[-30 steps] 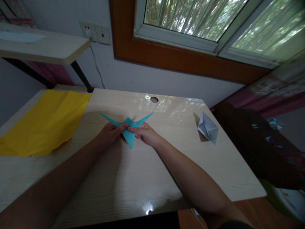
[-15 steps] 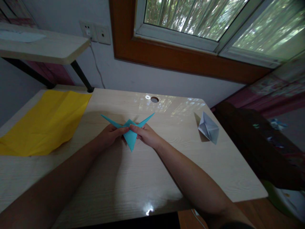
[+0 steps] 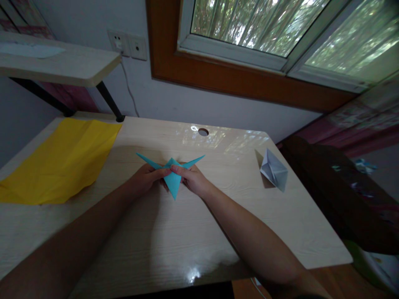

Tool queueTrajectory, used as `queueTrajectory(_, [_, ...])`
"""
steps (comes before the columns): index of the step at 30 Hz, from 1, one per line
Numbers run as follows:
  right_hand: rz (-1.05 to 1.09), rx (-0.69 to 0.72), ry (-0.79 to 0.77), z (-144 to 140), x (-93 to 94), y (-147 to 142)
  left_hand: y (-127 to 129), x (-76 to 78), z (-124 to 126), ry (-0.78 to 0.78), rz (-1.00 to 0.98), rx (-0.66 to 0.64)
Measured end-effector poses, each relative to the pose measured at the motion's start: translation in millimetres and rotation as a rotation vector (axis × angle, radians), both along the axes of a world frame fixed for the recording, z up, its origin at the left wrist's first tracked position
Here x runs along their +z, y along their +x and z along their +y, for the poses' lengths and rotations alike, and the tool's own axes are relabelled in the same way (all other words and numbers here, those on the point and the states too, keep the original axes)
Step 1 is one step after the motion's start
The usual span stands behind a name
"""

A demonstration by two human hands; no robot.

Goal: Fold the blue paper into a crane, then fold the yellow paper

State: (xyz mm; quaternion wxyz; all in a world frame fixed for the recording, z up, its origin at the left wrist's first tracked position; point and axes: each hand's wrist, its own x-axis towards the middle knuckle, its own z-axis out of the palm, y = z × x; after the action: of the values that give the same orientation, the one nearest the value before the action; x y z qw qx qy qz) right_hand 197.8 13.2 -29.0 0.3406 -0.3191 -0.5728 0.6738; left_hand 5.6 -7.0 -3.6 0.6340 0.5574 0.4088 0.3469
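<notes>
Your two hands met over the middle of the pale wooden worktop (image 3: pixel 174 245), both closed on a folded turquoise paper figure (image 3: pixel 172 179). Your left hand (image 3: pixel 146 179) gripped the figure's left side, its fingers (image 3: pixel 159 173) drawn in narrow, the thumb lying across the top of the paper. Your right hand (image 3: pixel 192 179) mirrored it from the other side, thumb and fingers pinched tight on the paper, the two thumbs nearly touching at the centre. How the fingers under the paper sat could not be told.

The figure was held just above the worktop, roughly midway between its left and right edges. Two long, thin points spread from it, one up to the left and one up to the right, while a broader triangular tip pointed down toward you between your wrists.

A large creased yellow sheet (image 3: pixel 59 160) lay flat on the worktop's left part, well apart from your hands. A small folded white paper shape (image 3: pixel 274 171) sat near the right edge. A round cable hole (image 3: pixel 203 132) showed in the worktop beyond the figure, and a wall socket (image 3: pixel 127 43) hung beneath the window (image 3: pixel 264 29).
</notes>
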Motion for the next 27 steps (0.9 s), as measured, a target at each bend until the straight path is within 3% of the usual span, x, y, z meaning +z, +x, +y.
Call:
queueTrajectory(4, [0.031,-0.041,0.001,-2.0,4.3,-2.2,-0.4,-0.3,0.4,0.005,-0.009,0.012])
queueTrajectory(7, [0.051,-0.023,0.01,-2.7,8.5,-3.0,-2.9,-1.2,2.5,0.04,0.088,0.023])
queueTrajectory(13, [-0.008,-0.026,0.074,-0.7,5.8,-0.3,-4.5,-1.5,6.9,0.112,0.164,0.139])
queueTrajectory(27, [0.018,-0.027,0.067,-1.1,5.7,0.0,-6.9,-10.4,9.4,0.123,0.115,0.086])
